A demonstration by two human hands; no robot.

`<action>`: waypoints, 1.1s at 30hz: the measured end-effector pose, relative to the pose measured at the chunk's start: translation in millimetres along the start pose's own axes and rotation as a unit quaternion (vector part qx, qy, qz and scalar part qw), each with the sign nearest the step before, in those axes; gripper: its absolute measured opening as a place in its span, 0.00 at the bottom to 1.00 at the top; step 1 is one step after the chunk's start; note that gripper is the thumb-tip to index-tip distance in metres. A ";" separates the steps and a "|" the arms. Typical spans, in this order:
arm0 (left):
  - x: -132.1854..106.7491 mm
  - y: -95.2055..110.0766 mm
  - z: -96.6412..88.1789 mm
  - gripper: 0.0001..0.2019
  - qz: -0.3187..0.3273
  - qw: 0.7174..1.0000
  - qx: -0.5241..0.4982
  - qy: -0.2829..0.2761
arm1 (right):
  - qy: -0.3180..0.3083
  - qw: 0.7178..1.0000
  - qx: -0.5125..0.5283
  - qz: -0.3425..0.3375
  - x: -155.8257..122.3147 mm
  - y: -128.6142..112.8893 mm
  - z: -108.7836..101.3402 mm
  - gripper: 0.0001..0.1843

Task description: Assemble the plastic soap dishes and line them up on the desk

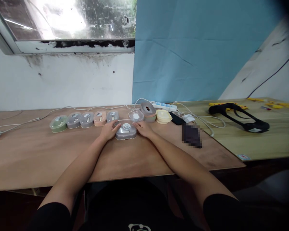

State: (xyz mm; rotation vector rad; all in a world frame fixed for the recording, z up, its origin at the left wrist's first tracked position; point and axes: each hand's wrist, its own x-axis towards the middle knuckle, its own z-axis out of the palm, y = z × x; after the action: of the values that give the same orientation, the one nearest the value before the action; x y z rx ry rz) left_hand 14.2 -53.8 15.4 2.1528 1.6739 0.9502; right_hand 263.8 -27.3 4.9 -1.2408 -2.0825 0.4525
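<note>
Straight ahead on the brown table lies a grey oval container (126,133) with a clear lid and a round sticker on top. My left hand (109,130) grips its left side, thumb along the near edge of the lid and fingers toward the back. On the opposite side my right hand (143,129) holds the right edge with thumb and fingers. A loose clear lid (135,115) sits just behind my right fingers. Stacked grey containers without lids (148,112) and pale yellow ones (163,116) stand beyond that hand.
Several lidded containers line up at the left, from a green one (58,124) to an orange one (100,118). A power strip (164,106), white cables, a black phone-like object (176,118) and a black headband-like frame (239,117) lie to the right. The table's front edge (132,176) is near my body.
</note>
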 end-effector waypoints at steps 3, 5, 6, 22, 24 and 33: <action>1.4 -0.4 0.0 0.29 -0.002 0.999 0.007 -0.042 | -0.024 1.000 0.000 0.001 2.1 3.5 2.5 0.34; 1.8 -1.1 -0.5 0.29 0.003 0.998 0.003 -0.064 | -0.033 0.999 -0.008 0.001 2.8 4.8 2.8 0.34; 1.8 -1.5 -0.8 0.29 0.008 0.997 0.001 -0.072 | -0.039 0.999 -0.012 0.002 2.8 5.0 2.5 0.34; 2.1 -2.5 -1.1 0.30 0.014 0.994 0.033 -0.103 | -0.076 0.997 -0.005 -0.011 3.0 4.6 -3.0 0.32; 2.3 -1.9 -1.2 0.31 0.009 0.994 0.032 -0.104 | -0.079 0.997 -0.003 -0.003 3.2 5.1 -3.2 0.32; 1.9 0.4 -1.7 0.32 -0.016 0.995 0.021 -0.098 | -0.097 0.995 0.022 -0.022 3.6 4.2 -7.5 0.31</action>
State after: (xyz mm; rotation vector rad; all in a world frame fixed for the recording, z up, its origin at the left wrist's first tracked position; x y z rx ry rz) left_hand 13.6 -52.5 17.5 2.1607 1.6417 0.6742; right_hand 270.5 -22.4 9.0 -1.1623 -2.2434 0.6176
